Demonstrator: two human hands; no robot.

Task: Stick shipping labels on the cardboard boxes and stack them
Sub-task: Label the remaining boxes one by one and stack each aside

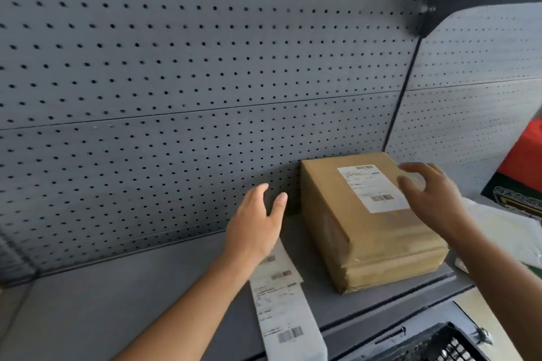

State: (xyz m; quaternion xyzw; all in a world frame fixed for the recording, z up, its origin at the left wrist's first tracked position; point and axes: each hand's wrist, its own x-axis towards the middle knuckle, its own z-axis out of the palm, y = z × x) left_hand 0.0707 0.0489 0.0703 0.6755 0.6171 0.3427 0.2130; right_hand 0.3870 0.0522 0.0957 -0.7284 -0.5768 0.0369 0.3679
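A brown cardboard box [363, 231] wrapped in tape lies on the grey shelf [102, 302], pushed back against the pegboard. A white shipping label [371, 187] is stuck on its top. My right hand [431, 196] hovers open over the box's far right corner, fingers spread, partly covering the label's edge. My left hand [258, 223] is open just left of the box, not touching it. A strip of white labels [281, 302] lies flat on the shelf under my left forearm, hanging past the front edge.
A grey pegboard wall [176, 67] backs the shelf, with a black bracket [457, 3] at the upper right. A red and green carton [525, 167] and white plastic bags [504, 231] sit to the right. A black crate [448, 346] is below the shelf edge.
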